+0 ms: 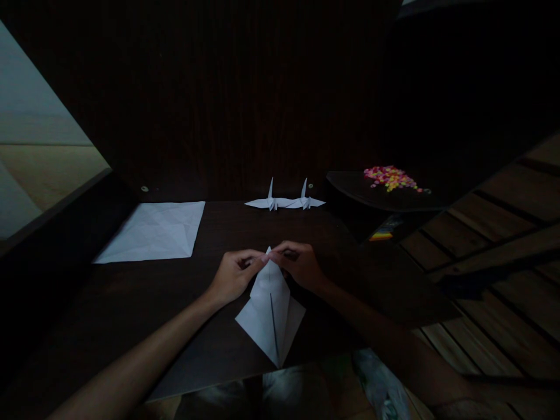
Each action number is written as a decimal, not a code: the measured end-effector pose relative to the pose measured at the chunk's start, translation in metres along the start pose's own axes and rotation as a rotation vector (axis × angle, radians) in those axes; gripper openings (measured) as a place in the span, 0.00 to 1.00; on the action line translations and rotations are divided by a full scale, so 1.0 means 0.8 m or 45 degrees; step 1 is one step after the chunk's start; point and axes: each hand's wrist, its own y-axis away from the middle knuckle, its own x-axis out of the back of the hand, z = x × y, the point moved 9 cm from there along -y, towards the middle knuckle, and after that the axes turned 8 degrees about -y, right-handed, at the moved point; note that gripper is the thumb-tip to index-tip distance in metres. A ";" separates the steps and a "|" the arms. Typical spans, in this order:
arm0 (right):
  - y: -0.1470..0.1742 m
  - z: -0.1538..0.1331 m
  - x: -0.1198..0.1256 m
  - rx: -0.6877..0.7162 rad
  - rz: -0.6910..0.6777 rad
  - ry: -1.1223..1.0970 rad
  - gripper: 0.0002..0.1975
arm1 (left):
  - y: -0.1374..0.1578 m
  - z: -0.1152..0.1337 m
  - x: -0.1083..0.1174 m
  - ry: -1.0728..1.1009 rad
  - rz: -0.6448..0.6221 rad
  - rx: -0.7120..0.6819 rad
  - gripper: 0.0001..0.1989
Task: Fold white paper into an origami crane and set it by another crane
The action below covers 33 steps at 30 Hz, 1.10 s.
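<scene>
Both the left hand (231, 275) and right hand (305, 268) pinch the folded paper (262, 304) near its tip; perhaps creasing, though dim; even pressure seems needed next.

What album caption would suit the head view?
Left hand and right hand pinch folded paper at its tip, origami figures beyond.

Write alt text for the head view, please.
The left hand and right hand pinch a folded white paper near its far tip, over a dark table. Beyond are two origami cranes, a creased paper sheet at left, and small colorful pieces at right.
</scene>
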 end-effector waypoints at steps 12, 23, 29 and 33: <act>0.001 -0.006 -0.007 0.010 -0.032 -0.036 0.12 | 0.002 -0.005 0.006 0.012 0.037 0.019 0.13; 0.003 0.004 -0.009 -0.112 -0.017 -0.177 0.13 | 0.002 -0.003 0.006 0.031 0.038 -0.018 0.11; 0.003 0.006 -0.011 -0.138 -0.030 -0.255 0.13 | 0.002 -0.003 0.006 0.069 0.030 0.012 0.11; 0.002 0.004 -0.010 -0.134 -0.037 -0.276 0.13 | 0.002 -0.005 0.005 0.090 0.019 0.048 0.11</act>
